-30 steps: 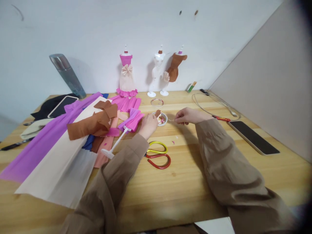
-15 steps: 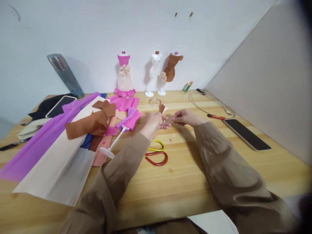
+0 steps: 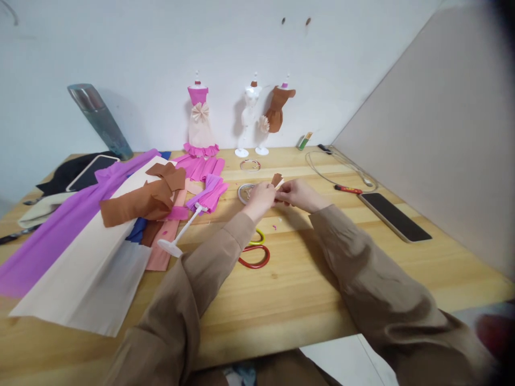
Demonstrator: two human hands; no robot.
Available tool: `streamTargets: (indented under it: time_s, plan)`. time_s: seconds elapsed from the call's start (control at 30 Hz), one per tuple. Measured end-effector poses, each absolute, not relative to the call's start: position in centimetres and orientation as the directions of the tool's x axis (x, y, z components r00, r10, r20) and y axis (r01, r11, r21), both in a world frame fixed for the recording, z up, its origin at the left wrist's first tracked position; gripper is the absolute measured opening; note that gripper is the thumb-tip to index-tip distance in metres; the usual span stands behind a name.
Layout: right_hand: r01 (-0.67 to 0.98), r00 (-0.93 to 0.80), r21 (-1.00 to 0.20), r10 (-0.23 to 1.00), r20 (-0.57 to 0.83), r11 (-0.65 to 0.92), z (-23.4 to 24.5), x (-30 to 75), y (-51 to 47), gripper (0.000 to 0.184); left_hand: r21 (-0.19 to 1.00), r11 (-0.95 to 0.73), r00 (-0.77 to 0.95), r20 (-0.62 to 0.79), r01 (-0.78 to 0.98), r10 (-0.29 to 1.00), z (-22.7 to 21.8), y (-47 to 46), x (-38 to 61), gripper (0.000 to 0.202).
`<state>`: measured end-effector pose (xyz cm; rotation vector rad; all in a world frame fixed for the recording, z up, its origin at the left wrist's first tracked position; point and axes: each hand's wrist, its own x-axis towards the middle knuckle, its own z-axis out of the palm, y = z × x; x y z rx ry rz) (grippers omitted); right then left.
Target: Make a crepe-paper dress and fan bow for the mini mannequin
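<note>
My left hand (image 3: 260, 197) and my right hand (image 3: 295, 193) meet above the wooden table (image 3: 306, 279), both pinched on a small brown and cream folded paper piece (image 3: 277, 180). Just behind my left hand sits a small round dish (image 3: 243, 192), partly hidden by the fingers. A purple-pink pleated paper skirt on a white stand (image 3: 192, 212) lies on its side to the left. Scissors with red and yellow handles (image 3: 255, 253) lie under my left forearm.
Three small mannequins (image 3: 200, 119) (image 3: 248, 115) (image 3: 277, 110) stand at the wall, two in paper dresses. Crepe paper sheets in purple (image 3: 64, 230), cream and brown (image 3: 140, 197) cover the left. A phone (image 3: 394, 216), a cable (image 3: 341, 166), a red-handled tool (image 3: 346, 188) and a grey flask (image 3: 100, 122) are around.
My left hand lifted the brown paper piece out of the dish and brought it to my right hand; both hands now pinch it together. The view shifted slightly right.
</note>
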<state>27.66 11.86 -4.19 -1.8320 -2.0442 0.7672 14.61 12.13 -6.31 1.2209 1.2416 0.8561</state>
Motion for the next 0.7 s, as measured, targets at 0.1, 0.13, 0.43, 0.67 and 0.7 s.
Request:
streamTargets:
  time_s: [0.1, 0.13, 0.43, 0.67, 0.7]
  plan:
    - [0.874, -0.116, -0.478, 0.992, -0.047, 0.08, -3.6, 27.3, 11.3, 0.032, 0.965, 0.26, 0.186, -0.259, 0.02, 0.948, -6.4, 12.6, 14.3, 0.018]
    - [0.889, -0.107, -0.449, 0.994, -0.014, 0.089, -3.3, 27.3, 11.1, 0.03, 0.96, 0.281, 0.192, -0.273, -0.017, 0.943, -6.4, 12.7, 14.2, 0.018]
    - [0.691, -0.563, -0.454, 0.813, 0.151, 0.563, -4.2, 25.5, 4.8, 0.017, 0.851, 0.452, 0.282, -0.379, -0.268, 0.881, -5.8, 13.0, 11.9, 0.025]
    - [0.447, -0.814, -0.332, 0.531, 0.233, 0.831, -6.9, 21.7, 0.8, 0.038, 0.749, 0.531, 0.339, -0.418, -0.396, 0.843, -6.4, 13.6, 11.0, 0.025]
    - [0.483, -0.804, -0.316, 0.556, 0.211, 0.817, -6.9, 21.7, 0.8, 0.038, 0.735, 0.543, 0.345, -0.427, -0.407, 0.836, -6.5, 13.6, 11.0, 0.026]
